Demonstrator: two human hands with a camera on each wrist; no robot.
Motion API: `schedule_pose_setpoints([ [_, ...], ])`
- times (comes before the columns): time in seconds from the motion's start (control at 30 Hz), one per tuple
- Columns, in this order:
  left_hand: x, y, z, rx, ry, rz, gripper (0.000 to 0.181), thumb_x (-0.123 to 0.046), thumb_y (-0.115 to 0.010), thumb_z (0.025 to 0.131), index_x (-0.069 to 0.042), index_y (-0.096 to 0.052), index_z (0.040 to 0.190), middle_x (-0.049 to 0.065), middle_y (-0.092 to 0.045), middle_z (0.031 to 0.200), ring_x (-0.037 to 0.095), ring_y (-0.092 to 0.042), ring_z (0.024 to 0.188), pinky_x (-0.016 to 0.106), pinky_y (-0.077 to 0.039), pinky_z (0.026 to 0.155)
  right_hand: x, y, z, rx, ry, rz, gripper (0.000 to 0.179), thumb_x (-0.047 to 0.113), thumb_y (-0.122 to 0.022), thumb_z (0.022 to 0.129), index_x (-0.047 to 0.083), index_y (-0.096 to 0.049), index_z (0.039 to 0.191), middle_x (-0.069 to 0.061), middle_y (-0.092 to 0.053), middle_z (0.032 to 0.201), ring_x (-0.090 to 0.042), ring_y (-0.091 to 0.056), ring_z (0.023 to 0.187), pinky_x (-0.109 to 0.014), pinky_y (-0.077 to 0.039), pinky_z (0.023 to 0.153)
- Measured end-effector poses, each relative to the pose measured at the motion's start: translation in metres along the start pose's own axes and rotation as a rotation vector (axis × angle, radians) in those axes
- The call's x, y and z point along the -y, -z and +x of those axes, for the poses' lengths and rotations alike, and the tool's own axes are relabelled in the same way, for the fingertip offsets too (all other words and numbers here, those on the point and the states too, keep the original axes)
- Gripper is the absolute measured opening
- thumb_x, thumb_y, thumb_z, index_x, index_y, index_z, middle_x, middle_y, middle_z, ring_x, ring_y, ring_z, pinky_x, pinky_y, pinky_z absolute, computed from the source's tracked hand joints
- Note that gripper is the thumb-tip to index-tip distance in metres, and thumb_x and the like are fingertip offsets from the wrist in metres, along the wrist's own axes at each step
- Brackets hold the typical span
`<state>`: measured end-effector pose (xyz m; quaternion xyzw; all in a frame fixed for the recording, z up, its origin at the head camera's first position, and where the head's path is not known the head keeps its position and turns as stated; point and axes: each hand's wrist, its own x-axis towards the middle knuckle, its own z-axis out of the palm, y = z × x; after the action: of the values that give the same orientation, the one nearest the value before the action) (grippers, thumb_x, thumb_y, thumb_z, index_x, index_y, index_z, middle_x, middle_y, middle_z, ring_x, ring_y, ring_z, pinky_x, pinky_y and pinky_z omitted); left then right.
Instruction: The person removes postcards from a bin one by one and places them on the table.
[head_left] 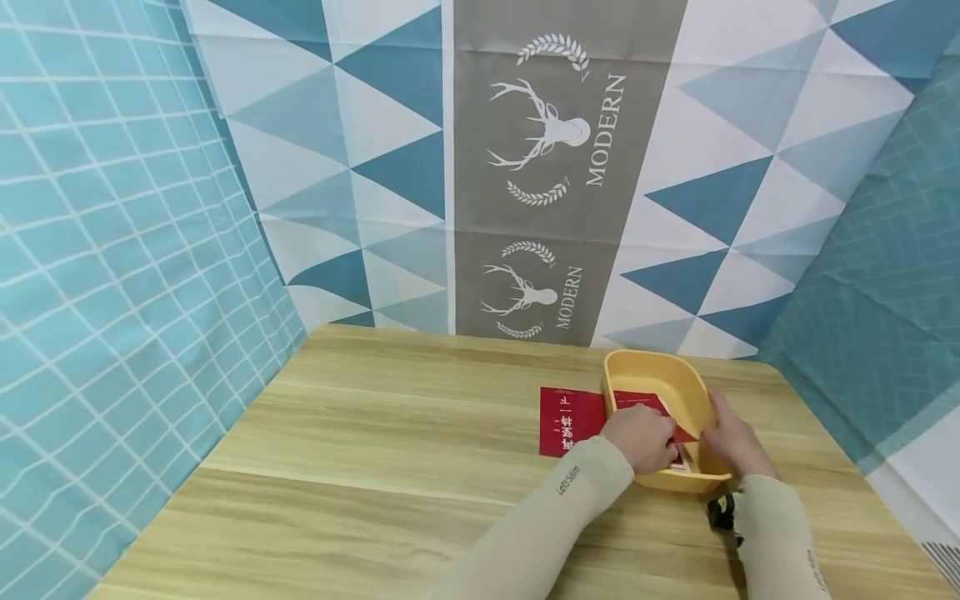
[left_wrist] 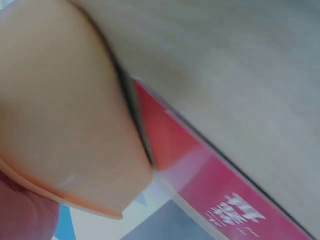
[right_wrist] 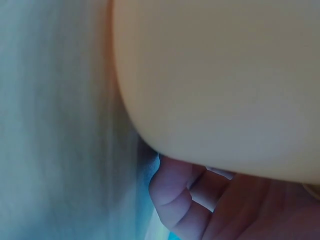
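A yellow plastic bin stands on the table's right side. Inside it lie red booklets with white page edges showing. My left hand reaches over the bin's near left rim, its curled fingers holding a red booklet in the bin; the fingertips are partly hidden. My right hand grips the bin's right rim, with curled fingers against the outer wall in the right wrist view. Beside the bin's left wall, a red booklet with white characters lies flat, partly covered by the left hand and sleeve.
The wood-grain table extends left and toward the front. A patterned cloth wall rises behind it, with a blue tiled-print wall on the left. A black wrist device shows by the right sleeve.
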<state>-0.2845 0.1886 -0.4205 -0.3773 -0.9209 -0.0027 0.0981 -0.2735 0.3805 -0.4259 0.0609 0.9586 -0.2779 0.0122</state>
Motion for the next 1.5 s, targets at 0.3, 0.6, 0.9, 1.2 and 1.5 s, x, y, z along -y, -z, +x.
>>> schedule_pose_setpoints([
  [0.3, -0.009, -0.005, -0.013, -0.229, 0.020, 0.133, 0.024, -0.041, -0.061, 0.099, -0.042, -0.067, 0.122, -0.022, -0.070, 0.119, 0.004, -0.059, 0.109, 0.027, -0.052, 0.089, -0.008, 0.001, -0.003, 0.041, -0.047, 0.045, 0.077, 0.004, -0.044, 0.093, -0.003, -0.003, 0.158, -0.046, -0.023, 0.151, -0.055, -0.045, 0.114, -0.067, -0.044, 0.097],
  [0.6, -0.010, -0.011, -0.014, -0.444, 0.068, 0.246, 0.015, -0.039, -0.067, 0.095, -0.040, -0.072, 0.109, -0.014, -0.071, 0.106, 0.011, -0.066, 0.088, 0.025, -0.058, 0.069, -0.010, 0.000, -0.001, 0.026, -0.017, 0.026, 0.077, 0.004, -0.046, 0.090, -0.005, -0.007, 0.156, -0.048, -0.028, 0.147, -0.054, -0.048, 0.109, -0.063, -0.046, 0.092],
  [0.9, -0.004, 0.004, -0.025, -0.428, 0.109, 0.109, 0.010, -0.032, -0.072, 0.092, -0.034, -0.066, 0.100, -0.019, -0.073, 0.086, 0.003, -0.063, 0.066, 0.020, -0.052, 0.053, -0.006, -0.005, -0.001, 0.009, 0.009, 0.028, 0.077, 0.002, -0.046, 0.089, -0.006, -0.008, 0.156, -0.048, -0.030, 0.146, -0.054, -0.049, 0.108, -0.062, -0.047, 0.090],
  [1.2, 0.033, 0.046, -0.052, -0.658, 0.171, -0.256, 0.020, -0.041, -0.074, 0.092, -0.023, -0.066, 0.095, -0.013, -0.074, 0.082, 0.000, -0.062, 0.064, 0.008, -0.044, 0.056, 0.001, -0.003, 0.000, 0.013, 0.007, -0.001, 0.076, 0.003, -0.046, 0.089, -0.005, -0.009, 0.155, -0.048, -0.034, 0.142, -0.056, -0.050, 0.109, -0.065, -0.046, 0.092],
  [1.5, 0.088, 0.065, -0.074, -0.552, 0.274, -0.700, 0.016, -0.002, -0.068, 0.094, -0.013, -0.070, 0.105, 0.003, -0.079, 0.099, 0.008, -0.070, 0.078, 0.012, -0.051, 0.065, 0.000, 0.000, 0.001, 0.027, -0.031, 0.034, 0.076, 0.003, -0.042, 0.091, -0.003, -0.005, 0.158, -0.046, -0.030, 0.147, -0.054, -0.048, 0.112, -0.065, -0.044, 0.095],
])
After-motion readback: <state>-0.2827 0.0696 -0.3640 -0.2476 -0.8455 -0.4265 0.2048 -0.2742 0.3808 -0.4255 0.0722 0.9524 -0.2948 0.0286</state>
